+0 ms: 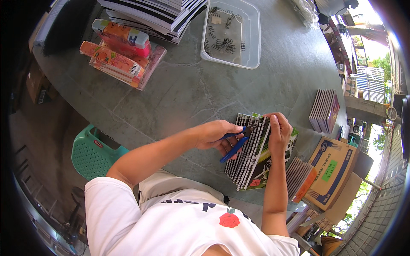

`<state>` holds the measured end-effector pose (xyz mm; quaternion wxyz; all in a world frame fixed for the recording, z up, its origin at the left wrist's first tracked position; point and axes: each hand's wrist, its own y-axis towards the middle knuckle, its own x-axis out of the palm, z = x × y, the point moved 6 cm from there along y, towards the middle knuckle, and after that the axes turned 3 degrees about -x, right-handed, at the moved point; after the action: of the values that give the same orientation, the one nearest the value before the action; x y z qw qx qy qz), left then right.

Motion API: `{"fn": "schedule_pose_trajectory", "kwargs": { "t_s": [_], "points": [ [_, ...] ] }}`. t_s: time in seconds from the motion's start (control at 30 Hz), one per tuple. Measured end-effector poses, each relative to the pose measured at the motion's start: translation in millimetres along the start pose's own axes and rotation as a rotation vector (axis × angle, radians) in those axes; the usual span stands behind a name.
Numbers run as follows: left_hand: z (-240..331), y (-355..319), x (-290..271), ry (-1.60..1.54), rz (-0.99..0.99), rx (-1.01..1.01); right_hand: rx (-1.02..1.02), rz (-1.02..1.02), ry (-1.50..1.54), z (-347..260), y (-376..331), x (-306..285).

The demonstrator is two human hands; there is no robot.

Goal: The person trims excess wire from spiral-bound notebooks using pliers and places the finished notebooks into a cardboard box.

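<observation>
A stack of spiral notebooks [253,155] lies near the table's front edge, its rows of coils facing left and a dark green cover on the right. In my left hand [217,131] are blue-handled pliers [233,150], their dark jaws at the coils close to the stack's far end. Fingers of my right hand [279,130] grip the far edge of the top notebooks. Whether the jaws touch a wire is too small to tell.
A clear plastic tub [252,59] holds loose wire coils at the back. Wrapped packs [117,55] and stacked books [158,15] stand back left. On the right are more notebooks [324,110], an orange-covered stack [299,177] and a cardboard box [331,170]. A green stool [96,153] stands left.
</observation>
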<state>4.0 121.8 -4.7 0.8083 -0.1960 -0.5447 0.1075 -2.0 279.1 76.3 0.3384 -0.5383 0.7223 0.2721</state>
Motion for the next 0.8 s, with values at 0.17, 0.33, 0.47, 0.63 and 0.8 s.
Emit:
{"fn": "schedule_pose_trajectory", "kwargs": {
  "t_s": [0.17, 0.33, 0.47, 0.63, 0.8],
  "points": [
    [16, 5, -5, 0.532, 0.228, 0.321, -0.017, -0.001, -0.007, -5, 1, -1],
    [33, -17, 7, 1.337, 0.732, 0.618, -0.013, 0.011, 0.038, -1, 1, -1],
    [13, -3, -4, 0.579, 0.165, 0.256, -0.023, 0.005, 0.041, 0, 1, -1],
    [9, 2, 3, 0.197, 0.057, 0.153, -0.038, 0.007, 0.077, 2, 0, -1],
    [19, -7, 8, 1.354, 0.691, 0.668, -0.052, -0.007, 0.092, 0, 1, -1]
  ]
}}
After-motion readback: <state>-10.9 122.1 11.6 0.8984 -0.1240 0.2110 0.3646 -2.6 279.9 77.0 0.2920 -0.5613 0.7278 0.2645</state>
